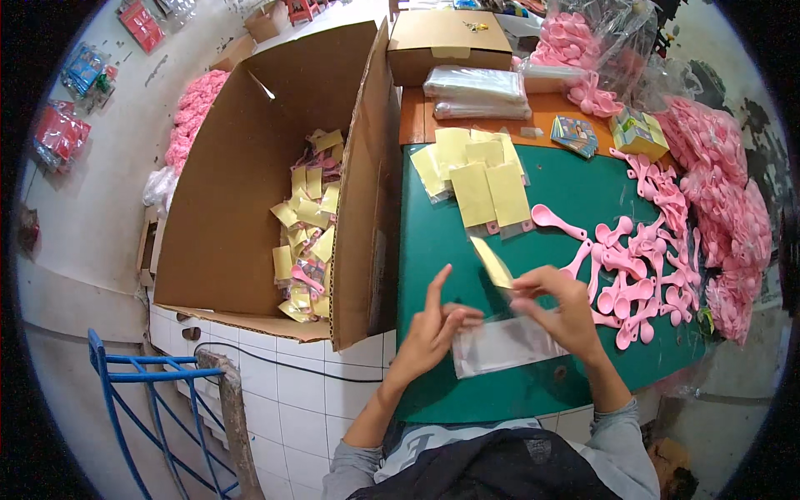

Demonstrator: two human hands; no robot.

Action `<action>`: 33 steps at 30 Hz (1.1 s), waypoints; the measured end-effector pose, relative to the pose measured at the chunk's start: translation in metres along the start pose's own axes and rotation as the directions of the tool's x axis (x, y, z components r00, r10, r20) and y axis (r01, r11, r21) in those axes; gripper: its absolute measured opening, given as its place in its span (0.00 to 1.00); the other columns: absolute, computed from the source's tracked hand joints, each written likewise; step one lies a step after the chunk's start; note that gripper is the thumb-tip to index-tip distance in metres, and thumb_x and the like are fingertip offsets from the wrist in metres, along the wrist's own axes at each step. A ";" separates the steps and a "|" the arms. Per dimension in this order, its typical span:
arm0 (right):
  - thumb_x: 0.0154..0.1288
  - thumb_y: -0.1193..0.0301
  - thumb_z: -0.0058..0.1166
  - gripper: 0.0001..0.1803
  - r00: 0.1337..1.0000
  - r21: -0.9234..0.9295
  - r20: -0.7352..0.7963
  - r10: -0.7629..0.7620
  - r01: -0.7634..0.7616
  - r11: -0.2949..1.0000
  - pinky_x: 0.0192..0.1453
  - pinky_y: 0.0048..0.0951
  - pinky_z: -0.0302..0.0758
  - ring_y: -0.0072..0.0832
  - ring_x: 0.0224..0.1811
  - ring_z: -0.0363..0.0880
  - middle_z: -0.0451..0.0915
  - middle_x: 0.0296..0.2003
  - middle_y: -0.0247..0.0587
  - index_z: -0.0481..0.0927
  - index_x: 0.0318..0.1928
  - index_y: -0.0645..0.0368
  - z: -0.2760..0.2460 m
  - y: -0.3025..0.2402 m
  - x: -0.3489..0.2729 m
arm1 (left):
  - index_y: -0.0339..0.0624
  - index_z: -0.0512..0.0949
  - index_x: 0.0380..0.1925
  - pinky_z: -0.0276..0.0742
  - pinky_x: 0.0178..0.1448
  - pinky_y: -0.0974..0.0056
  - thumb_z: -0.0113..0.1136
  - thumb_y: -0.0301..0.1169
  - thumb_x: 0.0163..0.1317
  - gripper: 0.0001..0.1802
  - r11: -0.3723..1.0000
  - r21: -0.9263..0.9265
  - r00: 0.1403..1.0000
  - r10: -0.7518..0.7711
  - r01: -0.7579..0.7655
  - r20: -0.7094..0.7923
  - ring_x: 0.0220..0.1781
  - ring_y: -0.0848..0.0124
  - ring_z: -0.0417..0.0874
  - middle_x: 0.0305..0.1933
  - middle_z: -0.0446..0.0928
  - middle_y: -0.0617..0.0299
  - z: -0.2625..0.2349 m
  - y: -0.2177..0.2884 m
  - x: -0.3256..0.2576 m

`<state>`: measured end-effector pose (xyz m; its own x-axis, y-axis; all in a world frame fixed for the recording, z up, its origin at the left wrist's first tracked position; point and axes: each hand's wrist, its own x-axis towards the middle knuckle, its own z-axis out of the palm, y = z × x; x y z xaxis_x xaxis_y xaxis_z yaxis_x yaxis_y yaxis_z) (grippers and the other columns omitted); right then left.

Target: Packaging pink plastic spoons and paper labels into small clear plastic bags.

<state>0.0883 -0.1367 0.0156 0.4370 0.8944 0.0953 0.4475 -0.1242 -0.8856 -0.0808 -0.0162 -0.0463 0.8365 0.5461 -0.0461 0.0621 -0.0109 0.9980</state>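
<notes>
My right hand [560,307] pinches a yellow card [492,263] by its near end, tilted above the green tabletop. Beside it on the left, my left hand [432,332] has its fingers apart, the index pointing up, and holds nothing. Its fingertips are close to a stack of transparent plastic bags [508,350] lying flat under both hands. Farther back lie several packed bags with yellow cards [473,196], pink pieces showing at their lower ends. A heap of loose pink spoons [633,283] spreads over the table to the right of my right hand.
Left of the table stands a tall open cardboard box [242,200] holding several packed bags. Bagged pink spoons [717,200] pile up at the right edge. At the back are a closed carton [450,37], plastic bag bundles [477,87] and printed cards [575,136]. A blue metal frame [150,375] stands lower left.
</notes>
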 end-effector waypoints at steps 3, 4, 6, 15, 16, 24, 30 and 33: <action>0.49 0.73 0.61 0.18 0.953 -0.144 0.248 -0.173 0.213 0.967 0.46 0.30 0.74 0.36 0.44 0.75 0.74 0.42 0.44 0.75 0.43 0.60 0.010 -0.006 -0.005 | 0.44 0.33 0.66 0.79 0.42 0.62 0.36 0.33 0.69 0.32 0.926 -0.319 0.976 -0.157 0.199 0.153 0.40 0.63 0.82 0.39 0.78 0.47 0.001 -0.006 -0.015; 0.50 0.72 0.61 0.17 0.940 -0.226 0.290 -0.181 0.251 0.941 0.48 0.32 0.72 0.38 0.45 0.74 0.74 0.43 0.45 0.75 0.42 0.60 0.014 -0.006 -0.009 | 0.47 0.33 0.66 0.80 0.43 0.62 0.36 0.30 0.69 0.32 0.929 -0.291 0.970 -0.195 0.231 0.146 0.41 0.63 0.81 0.42 0.76 0.46 0.000 -0.007 -0.017; 0.52 0.72 0.58 0.16 0.920 -0.285 0.366 -0.139 0.254 0.924 0.51 0.36 0.68 0.41 0.48 0.70 0.72 0.43 0.46 0.74 0.42 0.60 0.023 0.000 -0.013 | 0.50 0.34 0.67 0.80 0.44 0.62 0.35 0.27 0.68 0.32 0.926 -0.265 0.961 -0.239 0.269 0.138 0.43 0.63 0.80 0.45 0.74 0.45 -0.001 -0.008 -0.022; 0.50 0.73 0.58 0.13 0.922 -0.163 0.348 -0.168 0.236 0.958 0.44 0.38 0.68 0.43 0.40 0.68 0.67 0.33 0.48 0.71 0.35 0.63 0.057 0.014 -0.017 | 0.48 0.39 0.67 0.79 0.46 0.63 0.36 0.24 0.66 0.31 0.921 -0.258 0.950 -0.251 0.293 0.184 0.39 0.70 0.80 0.41 0.76 0.52 -0.003 -0.014 -0.029; 0.50 0.73 0.58 0.13 0.922 -0.162 0.349 -0.166 0.234 0.959 0.44 0.38 0.68 0.43 0.40 0.68 0.67 0.33 0.48 0.71 0.35 0.63 0.059 0.014 -0.017 | 0.48 0.40 0.67 0.78 0.47 0.64 0.37 0.24 0.66 0.31 0.928 -0.245 0.955 -0.247 0.282 0.167 0.38 0.71 0.79 0.38 0.75 0.54 -0.003 -0.012 -0.030; 0.52 0.71 0.57 0.10 0.845 -0.286 0.441 -0.302 0.451 0.845 0.41 0.33 0.63 0.38 0.39 0.68 0.67 0.32 0.42 0.71 0.33 0.59 0.056 0.003 -0.025 | 0.49 0.42 0.67 0.75 0.38 0.68 0.38 0.22 0.63 0.33 0.950 -0.220 0.972 -0.200 0.223 0.124 0.28 0.77 0.73 0.31 0.76 0.58 0.005 -0.014 -0.024; 0.53 0.68 0.59 0.10 0.676 0.268 0.679 -0.286 0.135 0.954 0.39 0.31 0.66 0.31 0.36 0.70 0.70 0.33 0.36 0.73 0.31 0.57 0.002 0.018 -0.009 | 0.48 0.50 0.65 0.68 0.29 0.71 0.41 0.22 0.62 0.30 0.980 -0.136 0.984 -0.158 0.146 -0.083 0.21 0.81 0.68 0.26 0.78 0.58 0.006 -0.017 -0.021; 0.57 0.69 0.52 0.08 0.916 0.207 0.369 0.160 -0.248 0.946 0.34 0.27 0.66 0.24 0.29 0.68 0.68 0.26 0.33 0.70 0.27 0.59 -0.093 0.055 0.005 | 0.38 0.61 0.57 0.75 0.49 0.67 0.34 0.22 0.66 0.19 0.949 -0.144 0.957 -0.262 0.279 0.128 0.45 0.66 0.80 0.43 0.76 0.49 -0.001 -0.012 -0.022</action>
<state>0.1874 -0.1786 0.0095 0.1836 0.9577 -0.2218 0.1531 -0.2507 -0.9559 -0.1006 -0.0276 -0.0576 0.8534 0.4181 -0.3112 0.2141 0.2631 0.9407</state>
